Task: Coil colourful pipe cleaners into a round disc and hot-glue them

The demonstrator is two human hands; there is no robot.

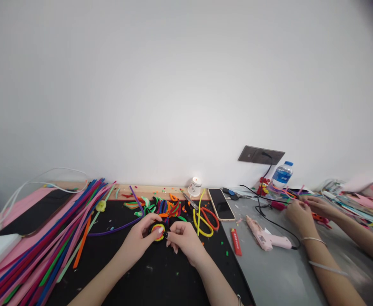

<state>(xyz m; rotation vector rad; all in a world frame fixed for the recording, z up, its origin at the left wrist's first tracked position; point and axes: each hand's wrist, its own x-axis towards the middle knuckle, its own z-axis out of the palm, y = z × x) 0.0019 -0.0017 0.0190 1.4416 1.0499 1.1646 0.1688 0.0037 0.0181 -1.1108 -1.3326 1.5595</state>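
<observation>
Between my two hands is a small round coil of fuzzy pipe cleaner (159,228), black outside with yellow and red rings within. My left hand (142,234) grips it from the left, its thumb laid across the front. At the coil's right edge, my right hand (185,241) has its fingers bent and pinched together against it; whether a loose end sits in the pinch cannot be made out. Just beyond the hands lies a pile of colourful bent pipe-cleaner pieces (164,207). Scissors (191,199) rest right of the pile, near yellow and orange-red loops.
Long pipe cleaners (62,238) are bundled at left. A paper cup (194,187), phone (221,205), red lighter (236,242) and pink glue gun (266,236) with a black cord stand or lie rightward. Farther right are a water bottle (282,174) and another person's hands (301,214).
</observation>
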